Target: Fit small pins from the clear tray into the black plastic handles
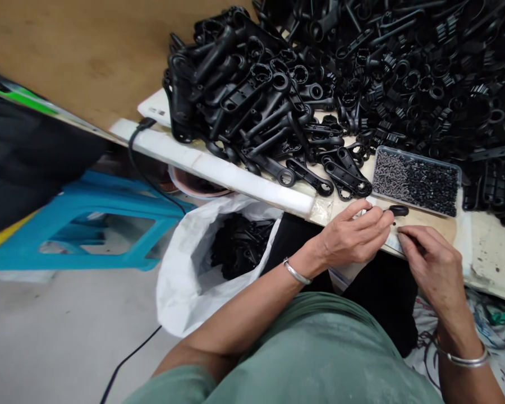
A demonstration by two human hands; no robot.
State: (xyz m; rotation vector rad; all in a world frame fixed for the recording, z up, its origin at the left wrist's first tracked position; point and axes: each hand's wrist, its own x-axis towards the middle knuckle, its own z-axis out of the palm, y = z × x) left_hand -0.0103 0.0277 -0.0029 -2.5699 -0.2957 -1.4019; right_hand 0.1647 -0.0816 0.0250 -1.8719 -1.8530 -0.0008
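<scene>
My left hand [356, 235] is closed at the front edge of the bench, its fingers curled round a small black plastic piece [399, 210] whose rounded end sticks out past the fingertips. Most of that piece is hidden by the fingers. Close by on the right, my right hand [437, 264] has its thumb and fingertips pinched together; whatever is between them cannot be made out. Just beyond both hands lies a clear plastic box [458, 188] with small grey screws [390, 173] on one side and small black parts [432, 185] on the other.
Black plastic arm-shaped parts [235, 84] and ring-ended pieces [408, 78] are heaped over the bench. White foam edging [219, 171] runs along its front left. Below stands a white sack [180, 280] holding black parts. A blue plastic stool [88, 224] and a black cable [130, 151] are at left.
</scene>
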